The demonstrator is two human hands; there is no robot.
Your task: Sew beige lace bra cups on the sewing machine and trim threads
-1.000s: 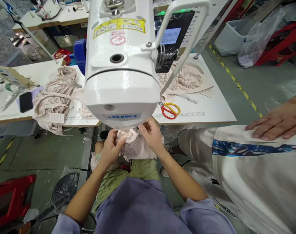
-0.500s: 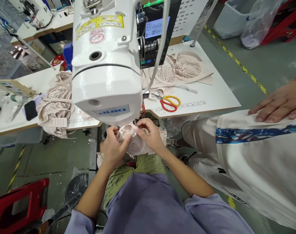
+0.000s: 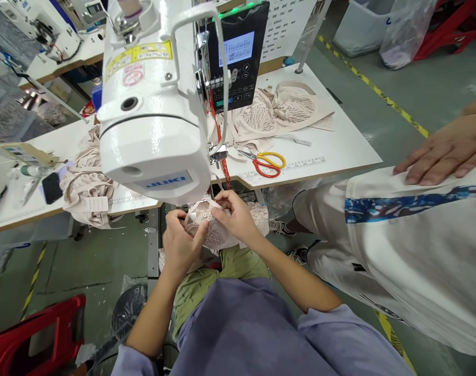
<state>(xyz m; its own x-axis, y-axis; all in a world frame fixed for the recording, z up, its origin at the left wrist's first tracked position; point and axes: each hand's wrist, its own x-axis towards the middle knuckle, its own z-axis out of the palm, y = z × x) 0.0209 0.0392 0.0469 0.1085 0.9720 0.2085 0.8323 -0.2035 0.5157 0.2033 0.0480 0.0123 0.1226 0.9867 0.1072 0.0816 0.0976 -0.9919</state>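
Both hands meet just below the front edge of the white JUKI sewing machine head (image 3: 155, 120), over the person's lap. The left hand (image 3: 181, 243) pinches the near left edge of a pale pink lace bra piece (image 3: 211, 232) between thumb and fingers. The right hand (image 3: 235, 215) closes on the piece's upper right edge, fingertips curled over the scalloped trim, so the garment is stretched between the two grips. The piece sits in the air under the machine's nose, not on the table (image 3: 340, 149), and its top edge lies close to the needle area, which the machine head hides. A red thread (image 3: 223, 167) hangs down beside the head, just above the right hand. Behind it the control panel (image 3: 238, 52) shows a lit screen. On the table to the right lie yellow-and-red-handled scissors (image 3: 267, 163) and, farther back, a heap of matching lace garments (image 3: 277, 109). Another heap (image 3: 87, 180) sits left of the machine, with a black phone (image 3: 52, 187) beside it. At the right edge another person's hand (image 3: 445, 154) rests flat, fingers spread, on their own white-clad leg — well apart from the work. A red stool (image 3: 34, 334) stands on the floor at lower left.
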